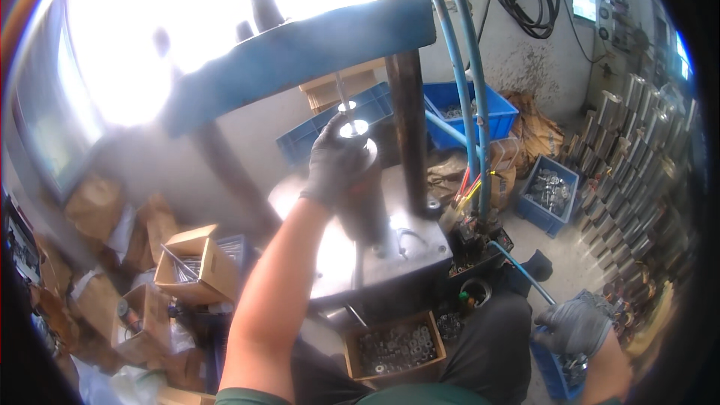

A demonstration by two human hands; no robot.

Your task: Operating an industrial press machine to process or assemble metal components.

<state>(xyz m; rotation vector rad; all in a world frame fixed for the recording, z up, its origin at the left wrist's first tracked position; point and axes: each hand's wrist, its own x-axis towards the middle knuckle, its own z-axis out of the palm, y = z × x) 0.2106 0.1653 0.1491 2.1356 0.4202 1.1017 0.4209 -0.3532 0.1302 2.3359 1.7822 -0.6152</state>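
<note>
My left hand [335, 163], in a dark grey glove, reaches up under the press and is closed round a metal part with a bright round top [354, 129]. A thin metal rod [342, 91] rises from that part toward the blue press beam [300, 49]. A dark cylinder [363, 206] stands below it on the steel press bed [409, 244]; glare blurs where the two meet. Low on the right, my gloved right hand [574, 326] is closed at the end of a blue lever [523, 271]. Its fingertips are partly hidden.
Between my legs sits a carton [439, 337] of small metal parts. Open cartons [206, 244] stand at left. Blue bins [555, 229] of metal pieces and a tall stack of metal cylinders [626, 150] are at right. Blue hoses [480, 105] hang beside the dark press column [407, 135].
</note>
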